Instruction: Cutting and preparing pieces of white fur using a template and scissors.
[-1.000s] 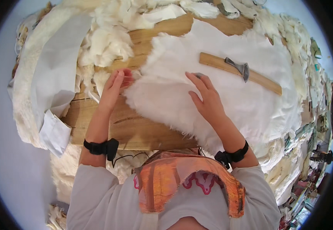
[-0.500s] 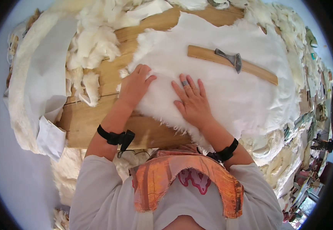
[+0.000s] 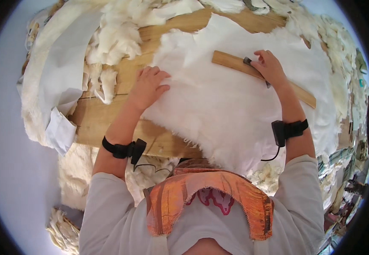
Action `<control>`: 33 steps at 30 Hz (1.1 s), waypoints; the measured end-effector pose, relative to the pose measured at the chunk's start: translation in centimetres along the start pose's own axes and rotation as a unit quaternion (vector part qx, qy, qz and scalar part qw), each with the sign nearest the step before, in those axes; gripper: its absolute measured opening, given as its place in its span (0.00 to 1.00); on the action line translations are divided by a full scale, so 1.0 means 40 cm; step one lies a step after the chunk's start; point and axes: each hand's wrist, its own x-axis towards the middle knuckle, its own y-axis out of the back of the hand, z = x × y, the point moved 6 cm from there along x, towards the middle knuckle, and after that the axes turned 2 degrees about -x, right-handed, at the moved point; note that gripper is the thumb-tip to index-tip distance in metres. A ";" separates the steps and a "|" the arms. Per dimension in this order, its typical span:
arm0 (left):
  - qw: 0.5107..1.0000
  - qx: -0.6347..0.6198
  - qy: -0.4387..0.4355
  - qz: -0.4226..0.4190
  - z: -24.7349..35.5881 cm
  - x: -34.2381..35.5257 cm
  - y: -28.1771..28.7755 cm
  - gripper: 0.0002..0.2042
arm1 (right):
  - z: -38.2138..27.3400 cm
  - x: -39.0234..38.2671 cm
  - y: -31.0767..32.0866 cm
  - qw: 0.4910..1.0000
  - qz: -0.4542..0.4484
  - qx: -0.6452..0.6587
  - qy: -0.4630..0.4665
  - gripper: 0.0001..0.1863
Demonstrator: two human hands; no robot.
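Observation:
A white hide [image 3: 218, 110] with woolly edges lies spread over the wooden table. At its left edge rests my left hand [image 3: 149, 85], fingers slightly bent and apart, touching the hide. On the upper right part of the hide lies a flat wooden strip [image 3: 227, 60], with a dark metal blade-like piece [image 3: 247, 60] set across it. My right hand [image 3: 271, 68] is over that metal piece and covers its middle. Its thumb and curled fingers are apart; whether they touch the metal is hard to see.
Cream fleece pieces [image 3: 116, 36] lie along the far left of the wooden table [image 3: 95, 117]. A large white hide with a fleece border [image 3: 63, 59] hangs over the left end. More fleece scraps [image 3: 320, 29] are heaped at the right. Black straps with small devices sit on both forearms.
My right hand has lifted off the middle of the hide and moved right and away from me to the metal piece. The left hand stays at the hide's left edge.

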 end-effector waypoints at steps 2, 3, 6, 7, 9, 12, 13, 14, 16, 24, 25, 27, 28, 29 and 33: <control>0.998 0.016 0.009 -0.056 -0.010 -0.019 -0.005 0.13 | 0.013 0.006 -0.015 0.998 -0.057 0.038 -0.006 0.15; 0.998 0.007 -0.043 -0.038 0.011 -0.037 0.004 0.12 | 0.017 0.007 -0.030 0.991 -0.111 0.070 -0.014 0.14; 0.993 -0.017 -0.110 -0.025 0.053 -0.079 0.010 0.11 | -0.008 -0.006 -0.037 0.992 -0.076 0.053 0.081 0.14; 0.991 -0.040 -0.126 -0.022 0.062 -0.089 0.010 0.11 | -0.006 -0.005 -0.038 0.992 -0.076 0.057 0.081 0.14; 0.993 -0.062 -0.095 -0.038 0.031 -0.079 0.002 0.10 | 0.002 0.003 -0.040 0.991 -0.065 0.084 0.076 0.14; 0.990 -0.106 0.001 -0.096 -0.030 -0.005 -0.006 0.10 | 0.026 0.000 -0.032 0.991 0.054 0.117 0.047 0.13; 0.980 -0.123 0.075 -0.138 -0.067 0.019 -0.018 0.10 | 0.016 -0.002 -0.033 0.991 0.056 0.118 0.041 0.13; 0.986 -0.084 0.061 -0.128 -0.086 0.035 -0.018 0.11 | 0.017 -0.001 -0.019 0.969 0.086 0.230 -0.030 0.13; 0.987 -0.082 0.031 -0.136 -0.106 0.054 -0.016 0.11 | 0.016 -0.019 0.005 0.869 0.133 0.459 -0.133 0.14; 0.889 0.026 -0.410 -0.201 -0.092 0.096 0.016 0.13 | -0.287 -0.206 -0.094 0.337 0.272 0.883 -0.181 0.14; 0.869 0.008 -0.454 -0.196 -0.083 0.095 0.018 0.14 | -0.329 -0.219 -0.117 0.330 0.243 0.900 -0.150 0.16; 0.837 -0.016 -0.513 -0.191 -0.078 0.103 0.012 0.15 | -0.401 -0.234 -0.200 0.330 0.178 0.922 -0.099 0.20; 0.836 -0.026 -0.511 -0.199 -0.093 0.108 -0.008 0.16 | -0.471 -0.222 -0.230 0.290 0.137 0.944 -0.076 0.19; 0.834 -0.036 -0.512 -0.203 -0.101 0.119 -0.027 0.16 | -0.519 -0.227 -0.267 0.312 0.192 0.915 -0.168 0.18; 0.823 -0.104 -0.522 -0.197 -0.110 0.130 -0.055 0.14 | -0.654 -0.215 -0.355 0.429 0.259 0.795 -0.341 0.17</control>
